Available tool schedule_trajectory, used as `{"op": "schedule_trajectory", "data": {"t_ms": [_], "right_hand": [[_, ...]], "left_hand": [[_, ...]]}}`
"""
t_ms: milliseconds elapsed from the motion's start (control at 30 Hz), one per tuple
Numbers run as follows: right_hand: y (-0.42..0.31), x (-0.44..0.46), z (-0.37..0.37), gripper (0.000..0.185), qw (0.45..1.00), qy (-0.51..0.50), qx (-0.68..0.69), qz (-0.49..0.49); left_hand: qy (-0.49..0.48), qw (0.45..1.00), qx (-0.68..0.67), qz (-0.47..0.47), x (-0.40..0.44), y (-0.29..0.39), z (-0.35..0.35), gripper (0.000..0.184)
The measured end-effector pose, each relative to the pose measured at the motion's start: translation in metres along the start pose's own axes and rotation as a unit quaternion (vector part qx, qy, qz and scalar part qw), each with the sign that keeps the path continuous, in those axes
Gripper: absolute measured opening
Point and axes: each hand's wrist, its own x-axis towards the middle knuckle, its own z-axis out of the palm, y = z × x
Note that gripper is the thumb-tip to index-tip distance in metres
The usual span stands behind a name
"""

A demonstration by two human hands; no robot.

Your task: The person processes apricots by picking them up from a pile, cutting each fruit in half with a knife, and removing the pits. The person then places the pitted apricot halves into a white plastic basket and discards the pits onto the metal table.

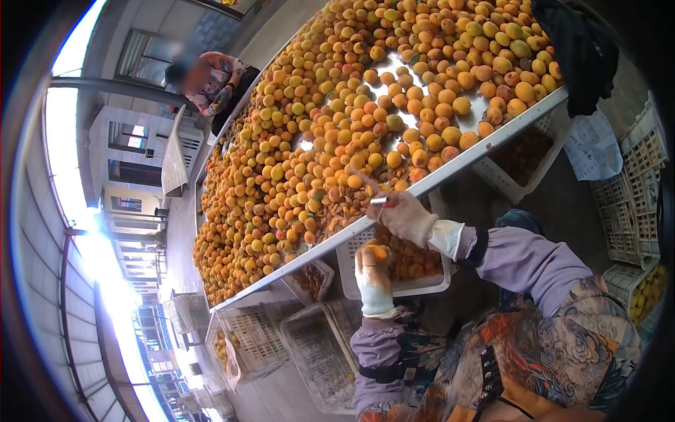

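My left hand [374,278], in a white glove, is closed around an apricot [380,252] just below the table's near rim. My right hand [410,218], in a pale glove, is closed on a small tool with a silver metal part [379,201]; its exact kind is unclear. A slender, blurred shape reaches from that hand over the fruit. Many orange-yellow apricots [281,162] cover the metal-rimmed table [478,150]. Close to the right hand lie opened apricot pieces [344,209]. Under both hands stands a white crate [422,287] holding orange apricot pieces.
Another person [214,81] sits at the table's far side. Below the near edge are an empty-looking grey crate [316,352], a crate with a few fruits [249,337] and another white crate [517,186]. Stacked crates [633,183] stand right. Dark cloth [580,56] hangs over the table corner.
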Motion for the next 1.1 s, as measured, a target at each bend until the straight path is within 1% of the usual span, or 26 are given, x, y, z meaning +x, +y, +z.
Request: {"op": "schedule_trajectory", "data": {"t_ms": [33, 67, 100, 133, 167, 200, 233, 267, 300, 367, 400, 433, 500, 533, 567, 633, 700, 767, 833, 867, 900, 967, 1000, 1067, 1100], "right_hand": [[-0.010, 0.001, -0.007, 0.011, 1.000, 0.002, 0.001, -0.001], [-0.018, 0.002, -0.016, 0.012, 0.999, 0.017, 0.035, 0.019], [-0.024, 0.005, -0.024, 0.012, 0.996, 0.032, 0.069, 0.038], [-0.019, 0.014, -0.029, 0.016, 0.995, 0.061, 0.078, 0.012], [-0.024, 0.018, -0.036, 0.016, 0.995, 0.062, 0.079, 0.010], [-0.029, 0.021, -0.044, 0.019, 0.976, 0.062, 0.204, 0.044], [-0.033, 0.023, -0.051, 0.024, 0.941, 0.062, 0.325, 0.078], [-0.035, 0.025, -0.056, 0.024, 0.929, 0.055, 0.364, 0.038], [-0.037, 0.026, -0.060, 0.024, 0.928, 0.056, 0.366, 0.037], [-0.045, 0.025, -0.067, 0.021, 0.913, 0.077, 0.400, -0.025], [-0.054, 0.015, -0.065, 0.019, 0.912, 0.087, 0.401, -0.027], [-0.056, 0.013, -0.068, 0.019, 0.911, 0.090, 0.401, -0.030], [-0.059, 0.009, -0.074, 0.018, 0.910, 0.077, 0.406, -0.043], [-0.062, 0.006, -0.078, 0.018, 0.909, 0.082, 0.406, -0.047], [-0.066, 0.003, -0.081, 0.021, 0.902, 0.080, 0.419, -0.061], [-0.079, 0.000, -0.088, 0.028, 0.889, 0.074, 0.443, -0.094], [-0.085, -0.002, -0.094, 0.028, 0.888, 0.078, 0.443, -0.098], [-0.088, -0.004, -0.097, 0.025, 0.886, 0.078, 0.452, -0.066], [-0.088, -0.007, -0.104, 0.023, 0.891, 0.071, 0.444, -0.064], [-0.089, -0.009, -0.105, 0.022, 0.899, 0.072, 0.426, -0.066], [-0.091, -0.011, -0.106, 0.022, 0.908, 0.072, 0.407, -0.071], [-0.095, -0.015, -0.108, 0.021, 0.904, 0.077, 0.415, -0.065], [-0.098, -0.015, -0.109, 0.021, 0.904, 0.084, 0.415, -0.054], [-0.098, -0.016, -0.109, 0.021, 0.902, 0.082, 0.422, -0.037], [-0.098, -0.016, -0.109, 0.022, 0.899, 0.074, 0.429, -0.032]], "left_hand": [[-0.003, 1.000, 0.001, -0.001, -0.001, -0.002, -0.003, 0.036], [-0.022, 0.989, 0.141, 0.044, -0.001, -0.005, -0.008, 0.034], [-0.042, 0.956, 0.277, 0.088, 0.000, -0.008, -0.013, 0.032], [-0.024, 0.951, 0.293, 0.093, 0.002, -0.011, -0.018, 0.028], [-0.026, 0.951, 0.294, 0.094, 0.004, -0.005, -0.014, 0.028], [0.009, 0.931, 0.334, 0.145, 0.006, 0.003, -0.010, 0.028], [0.044, 0.907, 0.372, 0.194, 0.009, 0.012, -0.005, 0.027], [0.038, 0.895, 0.389, 0.215, 0.014, 0.023, 0.003, 0.027], [0.027, 0.901, 0.379, 0.209, 0.018, 0.035, 0.015, 0.026], [0.003, 0.887, 0.404, 0.224, 0.030, 0.051, 0.039, 0.031], [-0.017, 0.861, 0.442, 0.249, 0.039, 0.055, 0.043, 0.030], [-0.031, 0.872, 0.426, 0.240, 0.053, 0.054, 0.047, 0.030], [-0.028, 0.888, 0.388, 0.247, 0.079, 0.053, 0.065, 0.026], [-0.018, 0.846, 0.454, 0.278, 0.093, 0.051, 0.068, 0.027], [-0.036, 0.852, 0.450, 0.264, 0.106, 0.049, 0.075, 0.029], [-0.066, 0.813, 0.499, 0.293, 0.143, 0.040, 0.095, 0.032], [-0.076, 0.803, 0.507, 0.303, 0.179, 0.034, 0.108, 0.034], [-0.083, 0.794, 0.515, 0.311, 0.201, 0.030, 0.118, 0.035], [-0.058, 0.715, 0.624, 0.308, 0.213, 0.031, 0.132, 0.037], [-0.055, 0.688, 0.656, 0.305, 0.218, 0.029, 0.140, 0.039], [-0.067, 0.694, 0.650, 0.303, 0.227, 0.025, 0.144, 0.038], [-0.066, 0.718, 0.622, 0.306, 0.246, 0.018, 0.154, 0.040], [-0.068, 0.720, 0.616, 0.312, 0.254, 0.017, 0.161, 0.040], [-0.034, 0.678, 0.684, 0.265, 0.262, 0.016, 0.176, 0.043], [-0.036, 0.681, 0.680, 0.268, 0.265, 0.016, 0.184, 0.043]]}}
